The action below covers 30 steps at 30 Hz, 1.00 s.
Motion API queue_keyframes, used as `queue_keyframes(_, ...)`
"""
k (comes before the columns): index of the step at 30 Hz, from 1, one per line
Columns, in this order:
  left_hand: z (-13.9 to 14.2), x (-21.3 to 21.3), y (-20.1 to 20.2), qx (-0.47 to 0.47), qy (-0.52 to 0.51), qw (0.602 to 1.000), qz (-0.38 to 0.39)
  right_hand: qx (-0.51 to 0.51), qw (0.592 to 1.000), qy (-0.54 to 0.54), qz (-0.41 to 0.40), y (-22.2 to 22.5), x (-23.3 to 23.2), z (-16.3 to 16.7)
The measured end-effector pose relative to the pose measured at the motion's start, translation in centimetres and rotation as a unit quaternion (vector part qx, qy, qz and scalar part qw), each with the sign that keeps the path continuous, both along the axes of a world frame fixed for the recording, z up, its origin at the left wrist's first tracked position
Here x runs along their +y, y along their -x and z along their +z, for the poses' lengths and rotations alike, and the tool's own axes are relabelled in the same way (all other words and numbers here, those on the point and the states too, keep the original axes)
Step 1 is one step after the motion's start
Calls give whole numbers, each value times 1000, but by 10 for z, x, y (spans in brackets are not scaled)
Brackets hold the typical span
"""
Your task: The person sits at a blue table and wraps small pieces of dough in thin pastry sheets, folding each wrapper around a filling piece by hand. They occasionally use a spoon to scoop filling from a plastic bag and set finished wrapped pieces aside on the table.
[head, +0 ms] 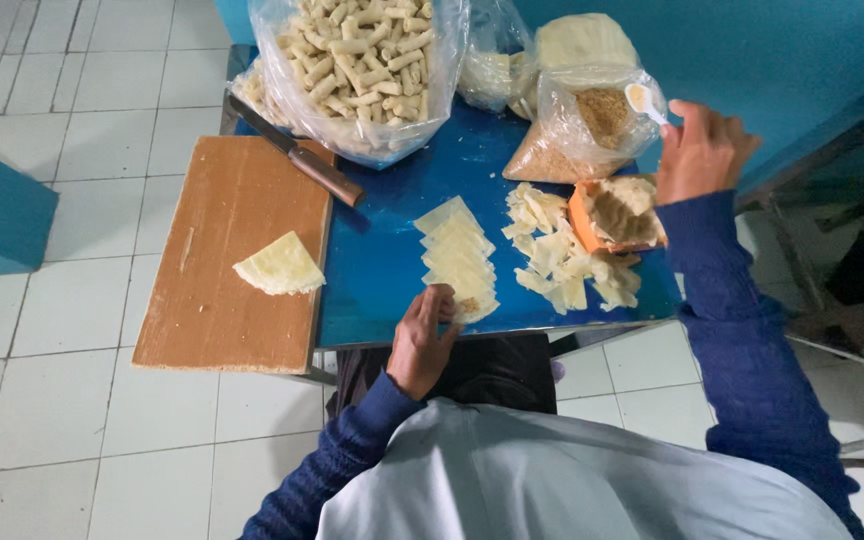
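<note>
My left hand (422,340) rests at the near edge of the blue table (382,260), fingertips on the nearest of a row of pale dough strips (459,255); a little brown filling lies on that strip. My right hand (700,150) is raised at the far right and holds a small white spoon (642,100) over an open clear bag of brown crumbly filling (592,125). Between the hands lies a heap of cut dough pieces (557,250) beside an orange tray (602,215).
A wooden cutting board (222,270) overhangs the table's left side with a folded dough sheet (280,266) on it. A brown-handled knife (302,158) lies at its far corner. A big clear bag of rolled sticks (362,60) stands behind. White tiled floor surrounds.
</note>
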<state>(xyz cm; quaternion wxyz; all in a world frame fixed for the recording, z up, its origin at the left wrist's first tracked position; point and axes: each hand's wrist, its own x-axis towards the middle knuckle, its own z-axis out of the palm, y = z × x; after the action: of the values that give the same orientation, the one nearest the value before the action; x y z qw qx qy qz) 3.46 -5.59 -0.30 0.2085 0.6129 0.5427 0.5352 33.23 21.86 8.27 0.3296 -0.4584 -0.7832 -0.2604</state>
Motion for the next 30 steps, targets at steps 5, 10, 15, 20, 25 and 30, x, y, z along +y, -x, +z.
queue_keyframes(5, -3, 3, 0, 31, 1, 999, 16, 14, 999, -10, 45, 19, -5, 6)
queue_keyframes(10, -6, 2, 2, 9, 23, 1000, 2, 99, 942, 223, 231, 54, -115, -14)
queue_keyframes(15, -5, 0, 4, 1, 27, 1000, -13, 33, 935, 263, 234, 91, -190, -48)
queue_keyframes(20, -2, 1, 4, 6, 26, 999, -18, 65, 939, 265, 212, 102, -196, -67)
queue_keyframes(25, 2, -3, 4, 15, 25, 999, -26, 126, 914, 312, 227, 104, -197, -77)
queue_keyframes(30, 2, -2, 3, 13, 36, 999, -29, 219, 865, 389, 228, 107, -205, -73)
